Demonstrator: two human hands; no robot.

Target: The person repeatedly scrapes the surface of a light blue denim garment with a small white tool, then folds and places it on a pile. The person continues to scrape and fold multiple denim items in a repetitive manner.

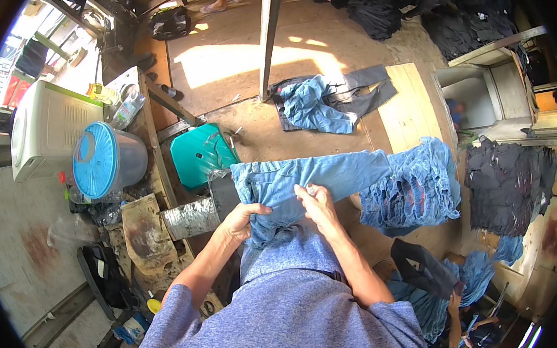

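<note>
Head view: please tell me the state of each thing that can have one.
Held blue jeans, stretched out sideways
Left hand, gripping held blue jeans
Right hand, touching them
Blue denim stack, folded
Bucket, covered by blue lid
Dark trousers, spread on floor
Loose blue garment, crumpled atop dark trousers
Dark garments at right, stacked

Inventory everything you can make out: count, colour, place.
Held jeans: 1, light blue, in both hands
Folded jeans: one stack, light blue, right of centre
Folded dark garments: one stack, black, far right
Dark clothes: heaps, count unclear, black, top right
Floor jeans: 1, blue, on dark trousers ahead
Stool: 1, green, left of centre
Lidded tub: 1, clear, blue lid, left
Appliance: 1, white, far left
Bag: 1, black, upper left
Co-worker's hand: 1, bare, lower right
Shirt: 1, mottled blue, bottom centre
Left hand: 1, bare, left
Right hand: 1, bare, centre
</note>
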